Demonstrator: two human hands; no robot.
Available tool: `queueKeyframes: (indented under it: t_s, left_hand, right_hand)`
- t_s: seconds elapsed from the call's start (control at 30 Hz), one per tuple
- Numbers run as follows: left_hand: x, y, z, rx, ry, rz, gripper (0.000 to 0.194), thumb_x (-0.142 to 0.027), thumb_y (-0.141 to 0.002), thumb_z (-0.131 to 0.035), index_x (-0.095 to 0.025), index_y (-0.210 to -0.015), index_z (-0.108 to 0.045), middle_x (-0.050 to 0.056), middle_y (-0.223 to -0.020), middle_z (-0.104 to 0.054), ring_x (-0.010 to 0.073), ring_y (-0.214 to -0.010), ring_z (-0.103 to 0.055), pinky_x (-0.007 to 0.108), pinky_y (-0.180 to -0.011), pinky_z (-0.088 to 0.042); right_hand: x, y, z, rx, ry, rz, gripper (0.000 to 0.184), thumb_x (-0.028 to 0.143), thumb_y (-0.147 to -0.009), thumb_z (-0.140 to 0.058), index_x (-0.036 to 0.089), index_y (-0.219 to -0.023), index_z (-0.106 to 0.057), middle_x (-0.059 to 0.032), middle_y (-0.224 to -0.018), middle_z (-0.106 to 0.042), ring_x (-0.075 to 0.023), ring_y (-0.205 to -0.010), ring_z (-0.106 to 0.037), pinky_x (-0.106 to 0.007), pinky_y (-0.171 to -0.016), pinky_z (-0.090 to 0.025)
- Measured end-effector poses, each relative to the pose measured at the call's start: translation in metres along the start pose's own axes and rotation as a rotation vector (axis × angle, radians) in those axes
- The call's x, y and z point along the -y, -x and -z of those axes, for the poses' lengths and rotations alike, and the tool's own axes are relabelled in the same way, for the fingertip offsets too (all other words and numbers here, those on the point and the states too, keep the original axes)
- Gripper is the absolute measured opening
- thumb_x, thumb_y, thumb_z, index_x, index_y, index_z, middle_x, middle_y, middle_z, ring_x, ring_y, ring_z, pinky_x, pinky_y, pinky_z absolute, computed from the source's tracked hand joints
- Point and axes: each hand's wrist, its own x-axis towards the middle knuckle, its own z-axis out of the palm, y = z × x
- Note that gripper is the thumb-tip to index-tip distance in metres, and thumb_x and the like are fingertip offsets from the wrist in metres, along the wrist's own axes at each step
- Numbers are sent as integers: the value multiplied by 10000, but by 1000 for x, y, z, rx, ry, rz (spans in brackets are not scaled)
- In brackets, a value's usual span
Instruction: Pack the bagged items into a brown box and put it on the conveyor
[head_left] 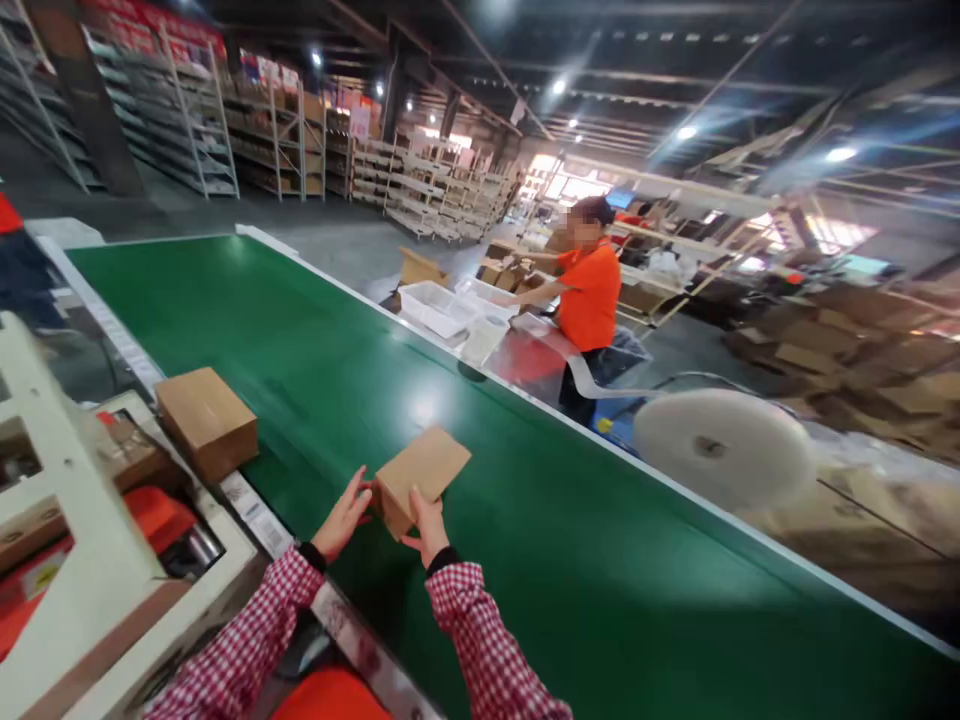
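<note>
The conveyor belt is plain deep green with a pale edge. Both cardboard boxes, the small one and the larger one, are plain tan-brown. The sleeves show a red-and-white check. A co-worker's shirt is bright orange. The bubble-wrap roll is milky white.

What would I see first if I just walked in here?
The huge green conveyor belt that runs across the middle of the room. At its near edge, the left hand and the right hand touch a small brown cardboard box on the belt, and a second cardboard box sits to the left. Across the belt, a person in an orange shirt works at white bins, with a big white roll nearby.
</note>
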Motion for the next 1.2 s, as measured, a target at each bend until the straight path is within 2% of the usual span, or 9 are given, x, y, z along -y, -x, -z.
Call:
queueKeyframes:
  t_s: [0.1,0.23,0.3,0.47,0.6,0.7,0.87,1.0,1.2]
  left_hand:
    - [2,-11,-14,89,-45,-79,668,-514,-820,-530,-180,-1383,-396,145,-1423,-398,284,-1308,-388,447,-1067,-360]
    - [2,-21,-39,186,-86,-173,973,-427,-606,-758,-121,-1416,-314,176,-1465,-328,311,-1367,-286,446,-1148,-213]
    - [1,-20,-56,163,-125,-186,1050,-444,-567,-790,-93,-1417,-283,202,-1434,-343,334,-1342,-309,474,-1128,-237]
    - [2,-18,-85,65,-255,-225,820,-421,-639,-767,-127,-1323,-424,148,-1230,-497,317,-1160,-455,489,-1033,-332]
    - [4,-20,-93,140,-312,-296,727,-391,-654,-770,-165,-1282,-484,105,-1140,-543,279,-1089,-488,437,-998,-372]
    - [4,-15,-99,213,-331,-317,699,-340,-707,-728,-155,-1320,-447,117,-1201,-528,265,-1121,-481,417,-1014,-368]
    - [1,3,-125,247,-375,-286,978,-379,-573,-818,-130,-1387,-337,168,-1337,-435,325,-1230,-412,473,-1064,-313]
    - [-19,7,-141,206,-400,-283,842,-400,-614,-790,-119,-1318,-425,163,-1228,-503,334,-1142,-452,499,-1008,-338]
    - [-86,-7,-126,298,-323,-375,694,-349,-735,-693,-184,-1362,-448,86,-1037,-547,253,-978,-499,410,-934,-397]
  right_hand:
    - [-1,-10,6,-42,-28,6,606,523,-810,-555,306,-1317,-303,-80,-1379,-440,-289,-1171,-505,-509,-764,-538]
    - [2,-10,24,-65,-38,-34,495,479,-829,-542,243,-1235,-385,-100,-1274,-522,-281,-1079,-563,-473,-717,-559]
    - [3,-8,32,-86,-44,-40,477,473,-825,-552,242,-1217,-407,-90,-1225,-554,-260,-1025,-590,-438,-706,-563]
    - [1,3,57,-107,-27,-40,439,478,-848,-527,239,-1199,-417,-90,-1199,-567,-244,-970,-609,-424,-705,-557]
    - [-3,13,78,-116,-30,-44,437,482,-847,-534,225,-1184,-430,-97,-1199,-573,-257,-962,-610,-447,-728,-547]
    - [-6,18,90,-147,-56,-49,453,478,-834,-553,215,-1184,-436,-102,-1211,-567,-261,-978,-603,-454,-736,-543]
    - [-11,25,106,-182,-80,-49,472,460,-841,-533,194,-1218,-433,-122,-1170,-587,-244,-911,-624,-421,-708,-548]
    - [-5,37,122,-194,-39,-55,455,476,-854,-518,171,-1189,-469,-129,-1104,-612,-232,-846,-628,-389,-681,-543]
    - [34,61,147,-130,41,-47,592,660,-823,-439,198,-1191,-480,-77,-921,-611,-186,-580,-596,-348,-539,-509]
